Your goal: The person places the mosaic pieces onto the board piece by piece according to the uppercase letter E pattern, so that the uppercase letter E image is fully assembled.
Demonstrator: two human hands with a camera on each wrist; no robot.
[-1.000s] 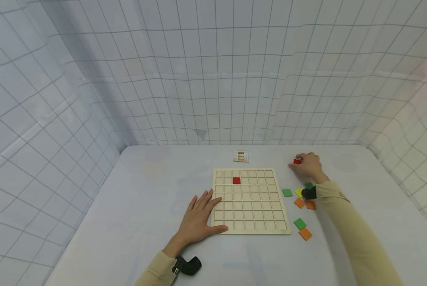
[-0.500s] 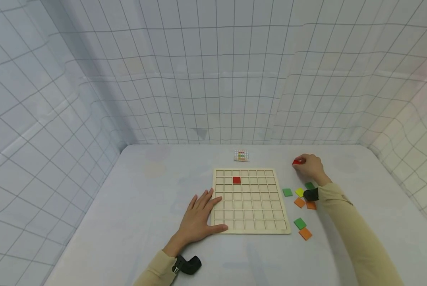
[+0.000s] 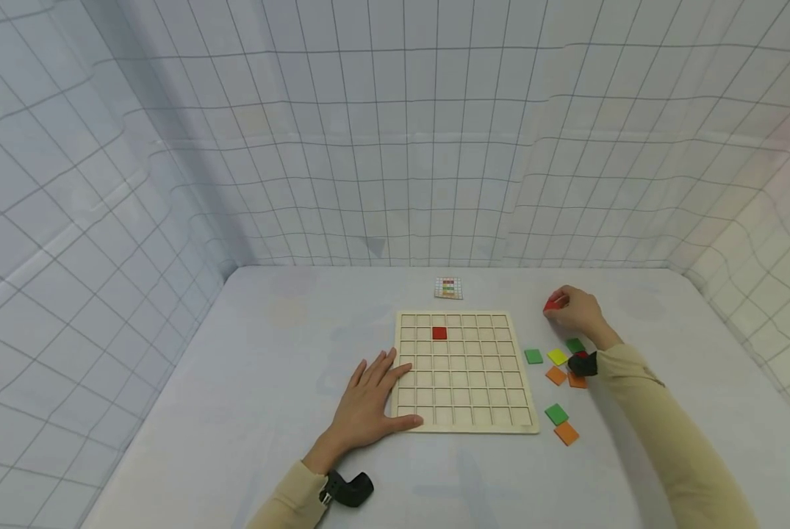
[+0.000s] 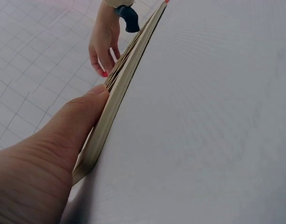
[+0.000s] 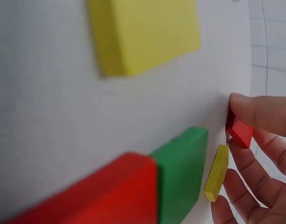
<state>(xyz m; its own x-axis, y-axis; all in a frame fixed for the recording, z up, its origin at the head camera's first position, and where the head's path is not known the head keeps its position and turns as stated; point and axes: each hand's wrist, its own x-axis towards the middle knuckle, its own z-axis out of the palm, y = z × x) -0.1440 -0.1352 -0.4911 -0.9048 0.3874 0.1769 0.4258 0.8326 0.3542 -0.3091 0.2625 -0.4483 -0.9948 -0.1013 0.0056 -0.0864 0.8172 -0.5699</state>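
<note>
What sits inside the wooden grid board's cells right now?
One red tile fills a cell in the grid board's second row; the other visible cells are bare. The left hand covers the near-left edge.

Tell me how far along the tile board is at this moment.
Early. One red tile sits in the wooden grid board; its other cells look empty. The right hand pinches a second red tile beside the board, while the left hand rests on its edge. Green, yellow and orange loose tiles remain unplaced.
</note>
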